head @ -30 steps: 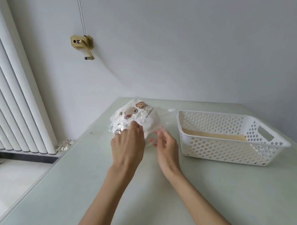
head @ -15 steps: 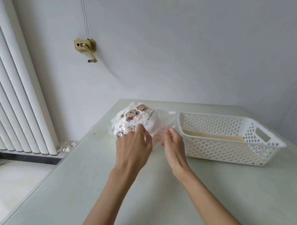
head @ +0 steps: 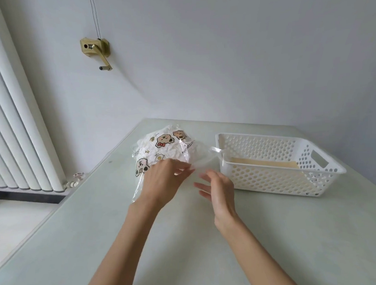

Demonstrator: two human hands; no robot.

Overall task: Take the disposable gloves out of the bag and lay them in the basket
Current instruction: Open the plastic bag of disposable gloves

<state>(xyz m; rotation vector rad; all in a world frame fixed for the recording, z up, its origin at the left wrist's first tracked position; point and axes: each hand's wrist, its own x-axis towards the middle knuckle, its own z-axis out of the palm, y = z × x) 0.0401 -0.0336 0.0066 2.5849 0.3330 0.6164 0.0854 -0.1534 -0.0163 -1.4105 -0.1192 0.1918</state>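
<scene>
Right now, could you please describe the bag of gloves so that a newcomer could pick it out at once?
On the pale green table, look left of the white perforated basket. The bag lies there, just beyond the left hand, a clear, crinkled plastic pouch stuffed with white gloves. Its printed cartoon bears set it apart from everything else there.

Partly legible "AFTERNOON" printed on the bag (head: 164, 151)

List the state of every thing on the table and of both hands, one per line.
bag: lying on the table, full of gloves, mouth toward the basket.
basket: upright, no gloves in it.
left hand: on the bag, fingers at its mouth.
right hand: fingers straight, at the clear bag edge.
</scene>
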